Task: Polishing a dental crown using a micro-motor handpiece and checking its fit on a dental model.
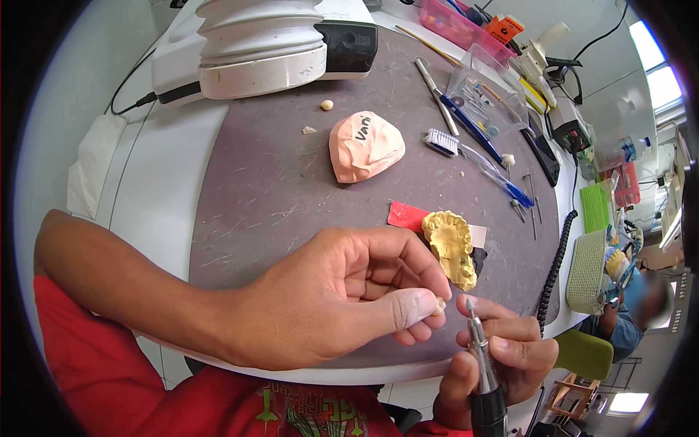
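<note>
The small cream tooth point(439, 306) sits pinched between the thumb and forefinger of my left hand point(328, 309), low over the mat, with much of it hidden by my fingertips. My right hand point(513, 349) is wrapped around the drill point(486, 371), fingers closed on its metal neck, its tip point(470, 306) pointing up just beside the tooth, with a gap between them.

Just past my fingers lies a yellow cast of teeth point(445, 240), partly over a red strip point(405, 216), with a black scrap point(479, 259) at its right side. Farther up the grey mat point(262, 197) I have a pink plaster block point(368, 153) with handwriting on top. Beyond its upper left are a cream lump point(327, 105) and a pale chip point(309, 130).

To the right of the block a brush point(442, 142) lies bristles toward it, near a dark blue stick point(473, 130) and a clear box point(502, 109). A pink basket point(451, 28) stands at the far edge. A white machine with a ribbed hose point(262, 44) stands at the upper left. A coiled black cord point(557, 269) runs along my right, and beyond the pale basket point(585, 277) sits another person point(615, 320).
</note>
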{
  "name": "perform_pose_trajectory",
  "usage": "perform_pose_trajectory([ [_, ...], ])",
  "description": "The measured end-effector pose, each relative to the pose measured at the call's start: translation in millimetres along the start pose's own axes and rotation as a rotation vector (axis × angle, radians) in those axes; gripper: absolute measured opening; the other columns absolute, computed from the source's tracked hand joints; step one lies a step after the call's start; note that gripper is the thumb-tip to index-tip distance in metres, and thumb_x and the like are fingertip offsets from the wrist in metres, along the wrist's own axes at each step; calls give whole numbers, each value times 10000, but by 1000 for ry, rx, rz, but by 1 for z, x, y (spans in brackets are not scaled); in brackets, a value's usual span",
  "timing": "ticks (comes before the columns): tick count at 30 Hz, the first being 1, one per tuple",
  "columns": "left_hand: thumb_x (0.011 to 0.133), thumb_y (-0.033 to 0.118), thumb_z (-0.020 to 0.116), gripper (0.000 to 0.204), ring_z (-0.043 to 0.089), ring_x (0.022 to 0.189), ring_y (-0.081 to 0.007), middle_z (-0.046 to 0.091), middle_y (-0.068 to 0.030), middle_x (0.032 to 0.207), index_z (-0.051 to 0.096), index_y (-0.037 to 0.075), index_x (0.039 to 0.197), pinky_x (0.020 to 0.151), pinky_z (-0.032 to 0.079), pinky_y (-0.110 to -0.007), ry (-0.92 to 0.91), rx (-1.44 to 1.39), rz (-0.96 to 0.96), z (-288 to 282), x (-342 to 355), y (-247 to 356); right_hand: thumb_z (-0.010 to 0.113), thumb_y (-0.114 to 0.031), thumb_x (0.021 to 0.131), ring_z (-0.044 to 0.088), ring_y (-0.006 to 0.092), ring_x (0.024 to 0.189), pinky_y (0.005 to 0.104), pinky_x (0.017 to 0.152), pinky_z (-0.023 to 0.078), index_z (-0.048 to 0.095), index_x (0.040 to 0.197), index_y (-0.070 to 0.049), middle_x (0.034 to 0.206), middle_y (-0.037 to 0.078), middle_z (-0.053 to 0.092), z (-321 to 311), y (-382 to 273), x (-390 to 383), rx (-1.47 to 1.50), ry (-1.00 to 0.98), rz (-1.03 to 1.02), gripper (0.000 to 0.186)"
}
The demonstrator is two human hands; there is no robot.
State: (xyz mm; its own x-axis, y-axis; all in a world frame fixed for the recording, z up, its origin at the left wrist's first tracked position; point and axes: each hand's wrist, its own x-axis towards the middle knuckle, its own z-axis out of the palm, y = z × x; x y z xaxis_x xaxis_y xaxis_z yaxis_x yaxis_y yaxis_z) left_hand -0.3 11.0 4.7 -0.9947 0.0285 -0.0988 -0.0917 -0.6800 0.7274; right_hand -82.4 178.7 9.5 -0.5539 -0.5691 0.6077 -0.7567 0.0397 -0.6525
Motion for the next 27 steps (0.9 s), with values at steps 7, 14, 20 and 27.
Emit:
perform_pose_trajectory([
  [7,866,48,555,176,618,821,-127,623,-134,933,536,-34,1020,747,511,-229,32,-15,-48,-1,-4,2,675,-264,779,585,197,700,349,732,534,368,902,-82,701,78,489,8,6,-1,66,-25,-61,378],
  [14,864,42,556,167,626,790,-128,627,-140,922,542,-40,1008,726,517,-220,38,-36,-67,3,-1,3,669,-193,776,585,186,711,351,749,542,376,922,-61,701,83,499,2,5,2,90,-96,-98,353],
  [20,865,40,553,166,624,788,-125,625,-125,899,541,-48,1005,727,515,-218,30,-30,-73,2,-2,3,670,-126,762,605,214,779,346,775,533,370,954,-54,729,98,517,-8,7,8,43,-264,-187,364],
  [27,869,44,549,173,620,789,-117,622,-116,893,541,-54,1011,731,512,-213,62,-28,-70,-4,-6,0,667,-110,758,609,234,829,350,794,523,369,965,-50,741,103,520,0,10,4,102,-265,-119,367],
])
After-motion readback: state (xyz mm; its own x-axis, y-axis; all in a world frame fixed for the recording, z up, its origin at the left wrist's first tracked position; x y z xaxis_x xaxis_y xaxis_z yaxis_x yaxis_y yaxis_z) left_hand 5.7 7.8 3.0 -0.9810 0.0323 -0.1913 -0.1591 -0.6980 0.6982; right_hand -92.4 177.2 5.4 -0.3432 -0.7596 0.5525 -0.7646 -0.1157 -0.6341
